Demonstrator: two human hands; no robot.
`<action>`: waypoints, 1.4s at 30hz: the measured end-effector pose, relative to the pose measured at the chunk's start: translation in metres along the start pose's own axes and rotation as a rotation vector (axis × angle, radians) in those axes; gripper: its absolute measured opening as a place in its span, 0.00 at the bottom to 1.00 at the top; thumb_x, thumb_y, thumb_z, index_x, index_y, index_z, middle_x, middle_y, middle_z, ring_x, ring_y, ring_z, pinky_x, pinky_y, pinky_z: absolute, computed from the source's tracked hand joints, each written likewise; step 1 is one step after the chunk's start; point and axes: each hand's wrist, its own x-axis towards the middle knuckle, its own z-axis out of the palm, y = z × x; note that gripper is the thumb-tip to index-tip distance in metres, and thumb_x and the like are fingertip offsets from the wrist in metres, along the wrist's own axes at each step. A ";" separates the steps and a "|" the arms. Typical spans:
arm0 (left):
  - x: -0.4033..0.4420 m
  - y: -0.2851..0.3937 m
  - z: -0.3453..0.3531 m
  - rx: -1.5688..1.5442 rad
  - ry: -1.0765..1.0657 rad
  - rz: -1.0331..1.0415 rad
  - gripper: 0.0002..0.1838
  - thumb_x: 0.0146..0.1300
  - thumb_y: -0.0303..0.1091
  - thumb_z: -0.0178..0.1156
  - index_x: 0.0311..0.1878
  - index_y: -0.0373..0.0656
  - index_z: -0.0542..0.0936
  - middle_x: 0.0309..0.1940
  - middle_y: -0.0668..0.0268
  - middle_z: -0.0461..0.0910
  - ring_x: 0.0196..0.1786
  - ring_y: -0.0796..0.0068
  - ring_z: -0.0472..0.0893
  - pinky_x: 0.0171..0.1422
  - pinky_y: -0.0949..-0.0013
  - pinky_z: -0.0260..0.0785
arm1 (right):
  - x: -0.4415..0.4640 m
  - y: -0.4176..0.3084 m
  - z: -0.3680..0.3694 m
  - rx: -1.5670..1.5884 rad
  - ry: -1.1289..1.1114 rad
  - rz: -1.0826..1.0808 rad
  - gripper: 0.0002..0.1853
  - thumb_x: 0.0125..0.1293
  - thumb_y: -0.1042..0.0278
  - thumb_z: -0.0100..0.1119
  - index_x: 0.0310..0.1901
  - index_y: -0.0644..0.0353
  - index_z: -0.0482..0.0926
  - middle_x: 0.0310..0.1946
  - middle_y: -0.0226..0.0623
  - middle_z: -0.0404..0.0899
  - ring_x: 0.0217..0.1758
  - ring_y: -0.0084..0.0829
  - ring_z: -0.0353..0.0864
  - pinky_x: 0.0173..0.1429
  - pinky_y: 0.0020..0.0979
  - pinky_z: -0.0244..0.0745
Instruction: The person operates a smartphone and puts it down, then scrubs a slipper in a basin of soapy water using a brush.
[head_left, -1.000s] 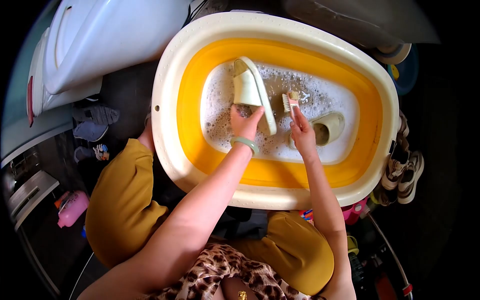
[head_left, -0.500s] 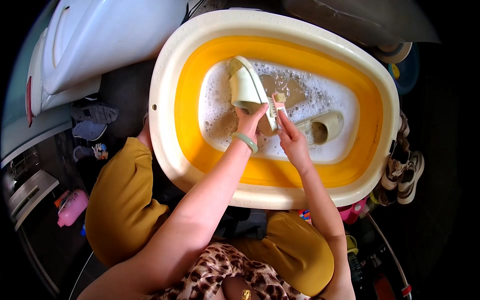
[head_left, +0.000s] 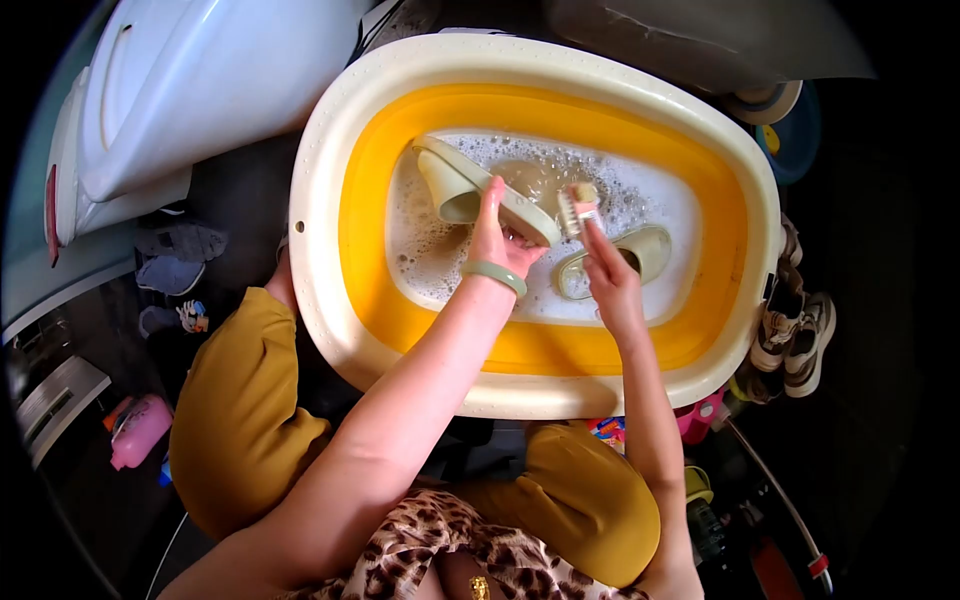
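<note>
A pale green slide sandal [head_left: 447, 188] is held tilted above soapy water by my left hand [head_left: 500, 245], whose fingers wrap round its heel end. In my right hand [head_left: 612, 275] is a pink scrub brush [head_left: 582, 208] with pale bristles, gripped by the handle. The brush head is just right of the sandal's heel end, a small gap apart from it. A second matching sandal [head_left: 652, 250] lies in the suds at the right, partly hidden by my right hand. Foamy water [head_left: 640, 190] covers the floor of the yellow and cream basin [head_left: 420, 365].
Sneakers [head_left: 808, 345] stand right of the basin, and grey shoes [head_left: 175, 272] lie to its left. A pink bottle [head_left: 140, 432] is at lower left. A large white plastic thing [head_left: 220, 80] stands at upper left. My knees flank the basin's near edge.
The held sandal has turned, its toe end swinging left and its sole edge now facing up and right. The brush has come away from the sandal, slightly to the right.
</note>
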 end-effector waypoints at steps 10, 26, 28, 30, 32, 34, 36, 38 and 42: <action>0.000 0.021 0.026 -0.069 -0.095 0.014 0.28 0.56 0.60 0.55 0.47 0.46 0.71 0.38 0.63 0.73 0.44 0.64 0.76 0.50 0.56 0.73 | -0.018 -0.061 0.013 -0.213 0.086 -0.448 0.24 0.61 0.70 0.59 0.59 0.39 0.73 0.25 0.45 0.79 0.24 0.39 0.80 0.32 0.32 0.75; -0.023 0.046 0.046 -0.183 0.001 -0.011 0.38 0.61 0.65 0.41 0.63 0.43 0.58 0.55 0.53 0.65 0.57 0.57 0.69 0.63 0.50 0.62 | -0.006 -0.050 0.008 -0.136 0.171 -0.528 0.24 0.59 0.73 0.60 0.58 0.42 0.74 0.30 0.42 0.82 0.27 0.35 0.82 0.33 0.31 0.77; -0.023 0.049 0.047 -0.209 0.080 -0.055 0.38 0.61 0.64 0.42 0.64 0.43 0.57 0.56 0.52 0.64 0.58 0.58 0.68 0.64 0.49 0.60 | -0.012 -0.022 -0.002 -0.150 0.177 -0.458 0.25 0.59 0.74 0.60 0.58 0.42 0.74 0.32 0.43 0.82 0.27 0.35 0.82 0.34 0.31 0.77; -0.030 0.048 0.050 -0.150 0.016 -0.088 0.38 0.62 0.65 0.39 0.64 0.43 0.58 0.54 0.52 0.65 0.58 0.55 0.69 0.61 0.48 0.63 | -0.011 -0.036 -0.008 -0.112 0.229 -0.505 0.25 0.59 0.74 0.60 0.58 0.42 0.74 0.31 0.43 0.81 0.26 0.34 0.81 0.33 0.31 0.77; -0.032 0.048 0.044 -0.132 -0.067 -0.048 0.37 0.62 0.65 0.36 0.63 0.44 0.59 0.53 0.52 0.66 0.56 0.56 0.70 0.59 0.48 0.65 | -0.005 -0.075 -0.011 -0.131 0.058 -0.504 0.23 0.60 0.80 0.57 0.58 0.55 0.74 0.42 0.41 0.82 0.34 0.26 0.82 0.40 0.23 0.74; -0.019 0.054 0.032 -0.043 -0.259 0.069 0.37 0.62 0.66 0.30 0.62 0.45 0.60 0.51 0.53 0.68 0.54 0.57 0.72 0.55 0.48 0.69 | 0.008 -0.103 -0.003 -0.253 -0.025 -0.606 0.23 0.60 0.79 0.59 0.58 0.52 0.74 0.29 0.41 0.80 0.25 0.30 0.79 0.33 0.26 0.73; -0.022 0.061 0.040 -0.141 -0.119 0.009 0.35 0.61 0.65 0.35 0.59 0.47 0.64 0.54 0.55 0.66 0.52 0.52 0.72 0.63 0.46 0.61 | 0.013 -0.100 0.006 -0.324 -0.040 -0.655 0.24 0.59 0.78 0.59 0.58 0.50 0.74 0.26 0.41 0.78 0.23 0.31 0.78 0.31 0.28 0.73; -0.019 0.060 0.041 -0.171 -0.080 0.045 0.35 0.63 0.63 0.33 0.62 0.45 0.60 0.54 0.54 0.65 0.54 0.49 0.71 0.64 0.44 0.60 | 0.014 -0.062 0.016 -0.180 0.102 -0.648 0.25 0.59 0.71 0.60 0.59 0.39 0.73 0.23 0.38 0.78 0.20 0.34 0.76 0.26 0.33 0.72; -0.036 0.061 0.047 -0.229 -0.061 -0.042 0.44 0.61 0.69 0.35 0.69 0.45 0.48 0.60 0.49 0.61 0.60 0.55 0.70 0.73 0.44 0.34 | -0.001 0.008 -0.004 -0.428 0.032 -0.428 0.24 0.61 0.69 0.58 0.60 0.37 0.72 0.22 0.42 0.78 0.20 0.36 0.77 0.27 0.33 0.72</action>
